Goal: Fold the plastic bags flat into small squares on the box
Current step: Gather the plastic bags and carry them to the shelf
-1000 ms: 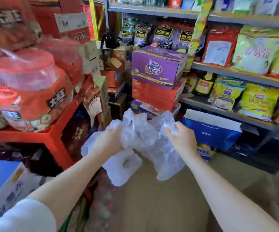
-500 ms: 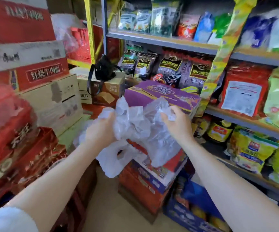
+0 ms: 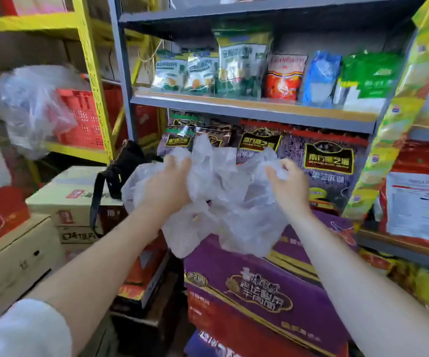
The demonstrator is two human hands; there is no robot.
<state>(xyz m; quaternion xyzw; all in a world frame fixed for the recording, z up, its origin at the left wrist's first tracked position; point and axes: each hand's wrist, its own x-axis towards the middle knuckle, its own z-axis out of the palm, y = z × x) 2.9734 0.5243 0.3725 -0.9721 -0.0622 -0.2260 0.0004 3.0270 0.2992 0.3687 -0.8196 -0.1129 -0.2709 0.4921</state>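
A crumpled bunch of clear plastic bags (image 3: 223,199) hangs between both hands at chest height. My left hand (image 3: 168,185) grips the bunch on its left side, fingers curled into the plastic. My right hand (image 3: 287,186) grips the right side near its top corner. The lower folds of the bags droop onto the top of a purple carton (image 3: 257,284) with gold lettering, which stands on a stack of red and purple cartons right in front of me.
A grey metal shelf (image 3: 254,109) with snack packets stands behind the carton. A black strapped bag (image 3: 120,173) lies on cream cartons (image 3: 77,194) to the left. A yellow rack (image 3: 92,73) with a red crate (image 3: 82,117) and a bagged bundle (image 3: 28,109) is at far left.
The view has tilted upward and closer to the shelves. Both hands have carried the bunch of bags forward, over the purple carton, and its lower folds now touch the carton's top.
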